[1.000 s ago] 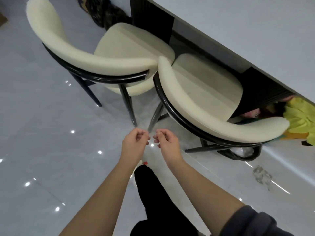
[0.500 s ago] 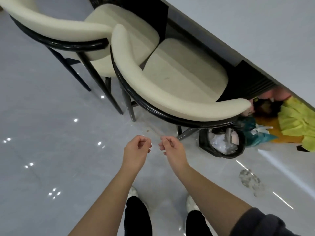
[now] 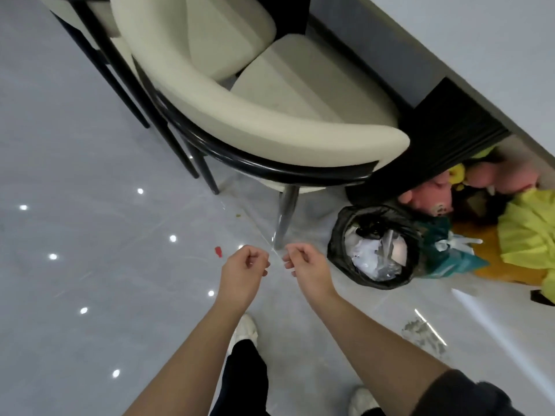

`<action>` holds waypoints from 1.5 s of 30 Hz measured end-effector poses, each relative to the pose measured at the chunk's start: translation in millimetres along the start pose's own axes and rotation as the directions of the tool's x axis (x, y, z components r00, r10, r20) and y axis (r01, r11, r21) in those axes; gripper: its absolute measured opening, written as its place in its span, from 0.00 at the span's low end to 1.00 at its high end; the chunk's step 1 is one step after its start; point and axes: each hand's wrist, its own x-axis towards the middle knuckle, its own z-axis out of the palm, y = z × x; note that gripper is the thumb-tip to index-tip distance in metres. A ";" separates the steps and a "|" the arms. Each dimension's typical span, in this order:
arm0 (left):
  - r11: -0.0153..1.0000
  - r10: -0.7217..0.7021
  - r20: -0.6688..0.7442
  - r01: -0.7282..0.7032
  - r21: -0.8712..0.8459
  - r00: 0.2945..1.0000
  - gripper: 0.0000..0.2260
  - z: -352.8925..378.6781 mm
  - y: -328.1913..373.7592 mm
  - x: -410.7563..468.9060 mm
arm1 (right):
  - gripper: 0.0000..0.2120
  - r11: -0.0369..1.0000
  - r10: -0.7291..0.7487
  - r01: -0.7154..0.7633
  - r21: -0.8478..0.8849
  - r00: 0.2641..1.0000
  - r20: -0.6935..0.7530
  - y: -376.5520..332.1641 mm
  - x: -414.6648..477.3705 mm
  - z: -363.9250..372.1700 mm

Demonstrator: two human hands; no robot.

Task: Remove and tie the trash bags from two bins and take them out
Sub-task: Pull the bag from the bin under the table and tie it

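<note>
A grey tiled floor (image 3: pixel 75 145) carries everything. A cream chair (image 3: pixel 270 121) stands at the desk (image 3: pixel 480 55). Just beside the chair's metal leg, at the foot of the desk, sits a bin (image 3: pixel 339 244) lined with a black trash bag (image 3: pixel 375 214), holding crumpled white paper and clear plastic. The left hand (image 3: pixel 244 270) and right hand (image 3: pixel 303 265) are loosely curled, fingertips pinched; on what, I cannot tell.

We wear a dark grey sleeve (image 3: pixel 468 394) pushed up at four o'clock, black trousers (image 3: pixel 244 376), white shoes (image 3: pixel 244 330); forearms bare.
</note>
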 end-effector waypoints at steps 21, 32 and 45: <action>0.992 -0.052 0.144 0.035 0.119 0.988 0.08 273.4 -152.6 156.6 | 0.06 0.850 -0.418 0.389 -0.356 0.908 -0.007 187.6 185.6 -172.7; 0.906 -0.325 0.263 0.379 -0.189 0.908 0.11 327.2 -167.2 180.5 | 0.06 0.711 -0.582 0.471 -0.522 0.811 -0.060 200.6 207.3 -216.5; 0.982 -0.141 -0.105 0.126 -0.139 0.984 0.10 300.7 -132.1 142.1 | 0.22 0.640 -0.572 0.081 -0.764 0.715 -0.403 205.9 208.2 -263.6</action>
